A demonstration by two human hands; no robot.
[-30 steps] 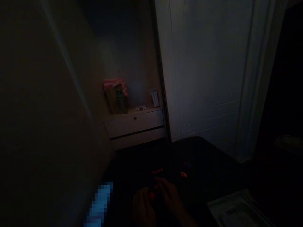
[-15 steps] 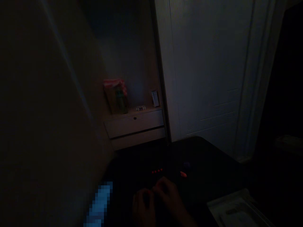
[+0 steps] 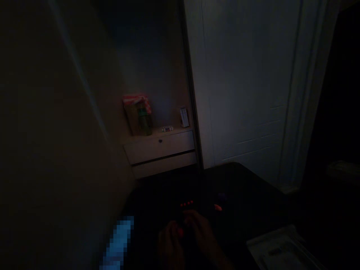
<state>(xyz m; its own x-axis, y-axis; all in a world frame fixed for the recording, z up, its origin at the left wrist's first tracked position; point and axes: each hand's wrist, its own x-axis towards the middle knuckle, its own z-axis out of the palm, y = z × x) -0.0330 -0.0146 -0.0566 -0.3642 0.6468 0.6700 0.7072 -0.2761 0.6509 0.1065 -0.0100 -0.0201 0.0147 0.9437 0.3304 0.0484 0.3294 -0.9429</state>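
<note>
Ball row [image 3: 188,203] lying on table [image 3: 247,210], two lumps [image 3: 218,207] lying right of the row, drawers [image 3: 160,148] standing behind it, perhaps a tray [image 3: 281,245] resting right-front of it

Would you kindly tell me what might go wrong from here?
The right hand is close to the four small red dots and might brush them. The red lump at the fingertips of the left hand might slip. In this dim light, the purple piece might be overlooked on the dark table.
</note>
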